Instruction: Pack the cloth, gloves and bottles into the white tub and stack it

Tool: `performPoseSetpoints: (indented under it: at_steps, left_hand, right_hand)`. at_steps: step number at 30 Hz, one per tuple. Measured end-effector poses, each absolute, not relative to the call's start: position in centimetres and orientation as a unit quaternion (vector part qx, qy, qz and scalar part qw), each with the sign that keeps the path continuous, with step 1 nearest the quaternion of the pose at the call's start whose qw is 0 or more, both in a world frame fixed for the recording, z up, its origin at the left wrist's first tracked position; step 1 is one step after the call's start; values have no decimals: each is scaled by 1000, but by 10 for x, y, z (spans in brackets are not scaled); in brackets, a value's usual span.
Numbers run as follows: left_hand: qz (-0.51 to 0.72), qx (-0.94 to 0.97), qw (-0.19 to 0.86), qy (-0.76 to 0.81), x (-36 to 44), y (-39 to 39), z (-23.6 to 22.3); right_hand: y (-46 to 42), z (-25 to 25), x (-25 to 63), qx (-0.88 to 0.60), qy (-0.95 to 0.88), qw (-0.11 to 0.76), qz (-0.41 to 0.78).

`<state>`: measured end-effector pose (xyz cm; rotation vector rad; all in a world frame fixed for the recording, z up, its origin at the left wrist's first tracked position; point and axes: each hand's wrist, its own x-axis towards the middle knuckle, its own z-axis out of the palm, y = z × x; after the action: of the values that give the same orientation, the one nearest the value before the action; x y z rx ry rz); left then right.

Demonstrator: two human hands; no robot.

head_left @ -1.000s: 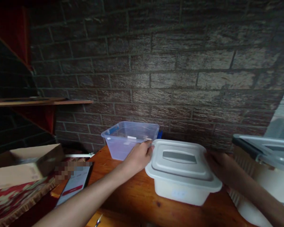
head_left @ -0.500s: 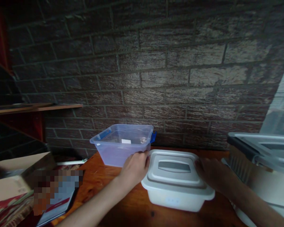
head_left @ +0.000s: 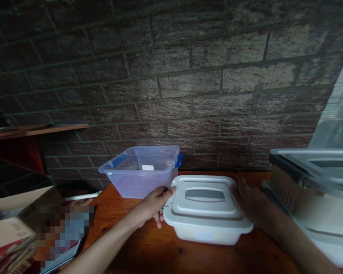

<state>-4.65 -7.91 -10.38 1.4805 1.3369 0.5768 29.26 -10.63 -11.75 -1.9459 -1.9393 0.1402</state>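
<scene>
A white plastic storage box [head_left: 205, 234] with a pale grey lid [head_left: 207, 207] on it sits on the wooden table in front of me. My left hand [head_left: 154, 203] grips the box's left side, thumb on the lid's rim and fingers below it. On the opposite side my right hand [head_left: 248, 201] holds the lid's right edge with its thumb on top; its other fingers are partly hidden and blurred. Behind my left hand stands an uncovered translucent purple bin [head_left: 143, 182] with blue clips and a white label inside.
Large lidded containers [head_left: 317, 201] stand at the right, close to my right forearm. A cardboard box [head_left: 14, 220] and a tablet-like device [head_left: 65, 255], partly pixelated, are at the left. A wooden shelf [head_left: 54, 129] juts out above them. The brick wall [head_left: 177, 99] rises behind the table [head_left: 148, 247].
My left hand has turned from knuckles up at the lid's edge to thumb on top with fingers below the rim. My right hand stays at the right edge. The view has shifted slightly.
</scene>
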Motion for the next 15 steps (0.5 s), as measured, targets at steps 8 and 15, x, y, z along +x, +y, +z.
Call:
performPoseSetpoints:
  at_steps: [8,15]
  left_hand:
    - [210,641,444,590,-37,-87,-97]
    - [217,620,443,610,-26,-90,-101]
  right_hand:
    - [-121,-118,297,-682,-656,274,172]
    - [-137,-121,290,-642,-642,354,224]
